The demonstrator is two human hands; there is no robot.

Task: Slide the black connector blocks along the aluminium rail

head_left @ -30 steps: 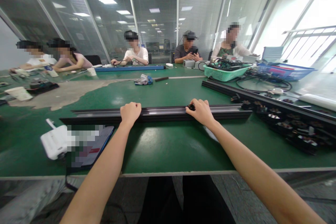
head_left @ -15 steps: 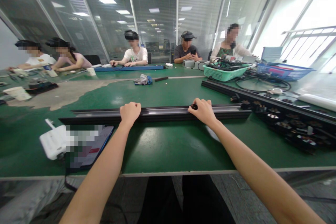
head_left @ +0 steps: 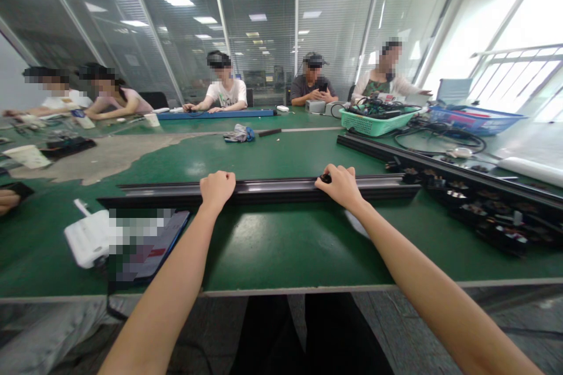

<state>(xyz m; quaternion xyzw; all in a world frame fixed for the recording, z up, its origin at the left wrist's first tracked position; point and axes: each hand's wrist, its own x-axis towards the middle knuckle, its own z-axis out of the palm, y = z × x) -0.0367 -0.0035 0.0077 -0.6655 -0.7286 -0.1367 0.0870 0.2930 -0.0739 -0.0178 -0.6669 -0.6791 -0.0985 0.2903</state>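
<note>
A long black metal rail with a shiny inner channel lies crosswise on the green table. My left hand is closed round the rail left of its middle, knuckles up. Toward the rail's right part, my right hand pinches a small black piece at the channel. That piece is mostly hidden by the fingers.
Left of my left arm lie a white device and a dark tablet. A second black rail and black trays of small parts stand right. Beyond are a green basket and a blue basket. Several people sit around.
Another person's hand with a dark object has come in at the left edge. The person at the far right has moved an arm. My hands look unchanged on the rail.
</note>
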